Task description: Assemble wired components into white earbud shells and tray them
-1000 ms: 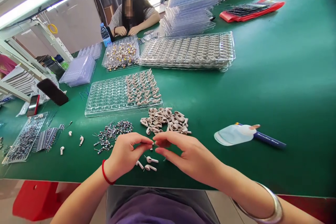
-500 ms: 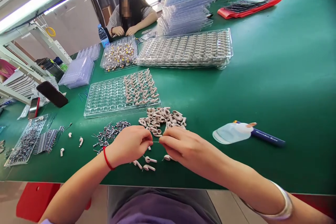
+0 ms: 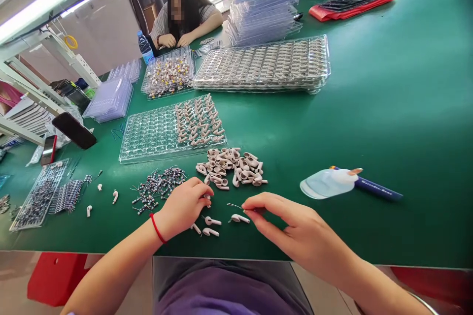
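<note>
My left hand (image 3: pixel 186 204), a red cord on its wrist, is closed in a pinch on a pale earbud shell (image 3: pixel 207 199), mostly hidden by the fingers. My right hand (image 3: pixel 286 216) pinches a thin wire (image 3: pixel 234 205) whose free end points left, toward my left hand. Below and between the hands lie several stemmed earbud shells (image 3: pixel 239 218) with fine wires sticking out. Behind them is a heap of beige earbud shells (image 3: pixel 229 165). Left of that sits a pile of small dark wired components (image 3: pixel 158 187), close to my left hand.
A clear tray (image 3: pixel 148 133), partly filled with shells, lies beyond the heap. Stacked full trays (image 3: pixel 258 66) stand behind it. A soft bottle (image 3: pixel 327 184) rests on a blue pen-like tool (image 3: pixel 380 191) at right. Phones (image 3: pixel 74 130) are at left. A person (image 3: pixel 188 15) works opposite.
My hands have moved apart; the right one went right and slightly down, carrying the wire that was stretched between them. My left hand stays nearly in place.
</note>
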`<state>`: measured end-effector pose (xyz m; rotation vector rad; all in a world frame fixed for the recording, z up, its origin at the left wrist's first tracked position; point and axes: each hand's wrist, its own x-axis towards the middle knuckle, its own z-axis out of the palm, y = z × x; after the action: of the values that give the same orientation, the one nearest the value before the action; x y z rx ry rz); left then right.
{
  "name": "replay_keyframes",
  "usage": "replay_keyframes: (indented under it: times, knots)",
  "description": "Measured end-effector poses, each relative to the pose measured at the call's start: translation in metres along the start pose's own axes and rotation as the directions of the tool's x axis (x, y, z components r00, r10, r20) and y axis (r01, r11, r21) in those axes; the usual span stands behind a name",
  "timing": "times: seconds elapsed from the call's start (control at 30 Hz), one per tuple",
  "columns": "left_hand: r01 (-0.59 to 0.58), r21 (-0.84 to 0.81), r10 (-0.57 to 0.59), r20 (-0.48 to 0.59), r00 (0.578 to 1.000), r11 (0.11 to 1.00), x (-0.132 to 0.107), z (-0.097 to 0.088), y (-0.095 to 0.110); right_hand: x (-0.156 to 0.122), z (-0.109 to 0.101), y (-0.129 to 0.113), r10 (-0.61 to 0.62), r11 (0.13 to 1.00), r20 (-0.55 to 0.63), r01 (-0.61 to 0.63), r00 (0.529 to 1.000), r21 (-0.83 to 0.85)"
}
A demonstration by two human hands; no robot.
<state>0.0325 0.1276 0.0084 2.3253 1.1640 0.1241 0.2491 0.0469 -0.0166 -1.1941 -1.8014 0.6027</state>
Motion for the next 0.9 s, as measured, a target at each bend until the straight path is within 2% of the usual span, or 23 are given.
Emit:
replay_keyframes:
  times: [0.1,0.2,0.27,0.33,0.47,0.53,0.6,0.77,0.9]
  knots:
    - [0.032,-0.065,-0.035,-0.037,0.999,0.997,-0.007,0.001,-0.001,0.0,0.003,-0.004,0.023,0.998,-0.026,-0.022,0.999,0.053]
    - [0.068,-0.23,-0.095,-0.11,0.989,0.971,-0.016,-0.001,0.0,0.0,0.005,-0.011,0.012,0.995,-0.047,-0.007,0.999,0.1]
    - [0.065,-0.382,-0.146,-0.188,0.971,0.922,-0.026,-0.001,0.004,-0.001,0.009,-0.016,0.003,0.993,-0.075,0.006,0.997,0.118]
    - [0.05,-0.56,-0.213,-0.231,0.949,0.827,-0.04,0.002,0.011,-0.004,0.012,-0.023,-0.013,0.991,-0.103,0.027,0.995,0.135]
    - [0.063,-0.856,-0.344,-0.138,0.929,0.514,-0.066,0.013,0.026,-0.012,0.016,-0.033,-0.092,0.98,-0.126,0.112,0.988,0.163]
    - [0.068,-0.927,-0.372,-0.08,0.925,0.369,-0.074,0.02,0.031,-0.014,0.016,-0.036,-0.127,0.976,-0.131,0.147,0.983,0.159]
    - [0.071,-0.96,-0.394,-0.043,0.918,0.27,-0.078,0.026,0.032,-0.016,0.015,-0.037,-0.14,0.974,-0.133,0.16,0.981,0.159]
    - [0.104,-0.992,-0.427,0.061,0.902,0.077,-0.08,0.033,0.031,-0.017,0.013,-0.037,-0.119,0.974,-0.106,0.137,0.987,0.18]
    - [0.103,-0.992,-0.43,0.06,0.901,0.078,-0.079,0.034,0.03,-0.018,0.013,-0.036,-0.082,0.969,-0.094,0.101,0.992,0.226]
